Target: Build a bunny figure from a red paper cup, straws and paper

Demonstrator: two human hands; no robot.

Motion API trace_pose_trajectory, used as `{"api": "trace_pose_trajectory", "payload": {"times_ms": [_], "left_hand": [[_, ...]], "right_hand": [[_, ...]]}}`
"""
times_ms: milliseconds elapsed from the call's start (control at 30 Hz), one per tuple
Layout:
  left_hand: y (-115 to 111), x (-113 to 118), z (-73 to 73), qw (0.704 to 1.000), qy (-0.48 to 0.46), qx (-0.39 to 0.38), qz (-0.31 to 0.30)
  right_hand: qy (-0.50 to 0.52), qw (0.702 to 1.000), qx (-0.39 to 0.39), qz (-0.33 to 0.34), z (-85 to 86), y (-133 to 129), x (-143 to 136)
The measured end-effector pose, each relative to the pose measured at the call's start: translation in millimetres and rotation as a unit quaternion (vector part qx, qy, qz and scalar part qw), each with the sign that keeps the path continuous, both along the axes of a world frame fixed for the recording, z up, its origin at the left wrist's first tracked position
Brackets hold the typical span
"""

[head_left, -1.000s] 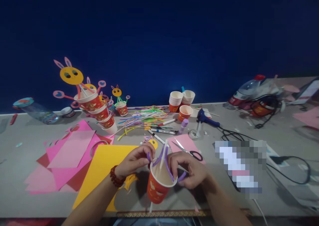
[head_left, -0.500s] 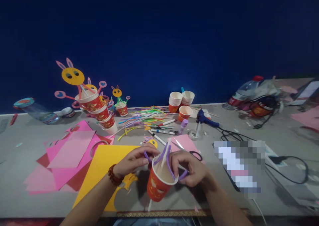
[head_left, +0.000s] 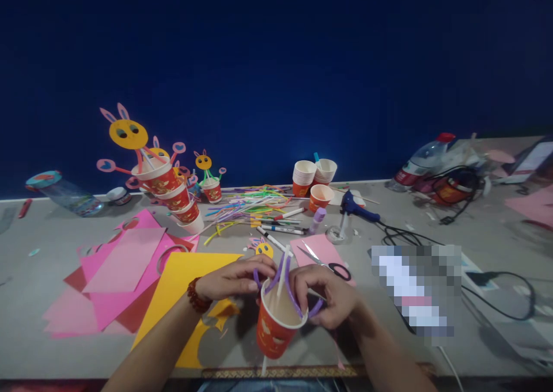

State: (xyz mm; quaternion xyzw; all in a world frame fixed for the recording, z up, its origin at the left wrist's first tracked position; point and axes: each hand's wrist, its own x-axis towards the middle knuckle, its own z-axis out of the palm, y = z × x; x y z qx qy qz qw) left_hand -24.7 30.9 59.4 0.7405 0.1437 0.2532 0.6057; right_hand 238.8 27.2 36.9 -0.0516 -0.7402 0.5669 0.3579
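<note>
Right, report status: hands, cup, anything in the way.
Left hand and right hand at red cup's rim, on purple strips. Cup tilted, white stick through it. Scissors just beyond right hand.

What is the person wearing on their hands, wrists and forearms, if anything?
The left hand has a bracelet of dark red-brown round beads at its wrist. The right hand shows no glove, ring or bracelet. Both forearms are bare of sleeves as far as the picture shows.

Left hand (head_left: 228, 279) and right hand (head_left: 329, 294) curled
</note>
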Motion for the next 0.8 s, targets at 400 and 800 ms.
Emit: {"api": "trace_pose_trajectory", "payload": {"times_ms": [400, 800], "left_hand": [[1, 5, -8.1, 0.998, -0.045, -0.021, -0.024], [-7, 9, -33.4, 0.984, -0.097, -0.148, 0.027]], "right_hand": [[0.008, 1.000, -0.023, 0.010, 2.8, -1, -2], [0.005, 1.000, -0.026, 0.010, 0.1, -1, -4]]}}
